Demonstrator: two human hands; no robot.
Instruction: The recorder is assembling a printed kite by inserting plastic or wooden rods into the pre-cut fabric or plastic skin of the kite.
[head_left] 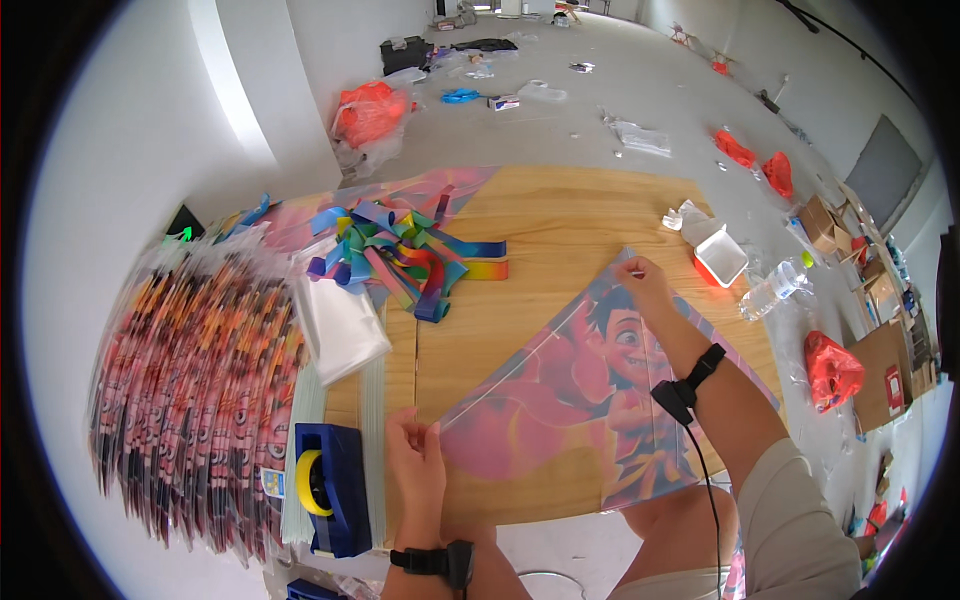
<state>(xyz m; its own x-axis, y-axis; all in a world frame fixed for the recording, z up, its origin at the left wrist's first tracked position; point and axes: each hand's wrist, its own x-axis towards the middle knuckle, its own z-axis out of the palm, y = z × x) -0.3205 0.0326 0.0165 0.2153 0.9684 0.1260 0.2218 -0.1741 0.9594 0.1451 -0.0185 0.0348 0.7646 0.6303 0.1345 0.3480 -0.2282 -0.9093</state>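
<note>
A pink and orange kite with a printed cartoon figure lies spread across the near part of the wooden table. My right hand pinches its tip at the far end. At the kite's left corner, my left hand has thumb and fingers closed on the edge. Left of that hand are a bundle of thin pale rods and a blue tape dispenser with a yellow roll. Both wrists wear black straps, and a cable hangs from the right one.
Many packed kites stand in a dense row at left. Rainbow ribbons lie beside clear plastic sleeves. At the right edge are a red-and-white tub and a plastic bottle. Red bags and cartons litter the floor.
</note>
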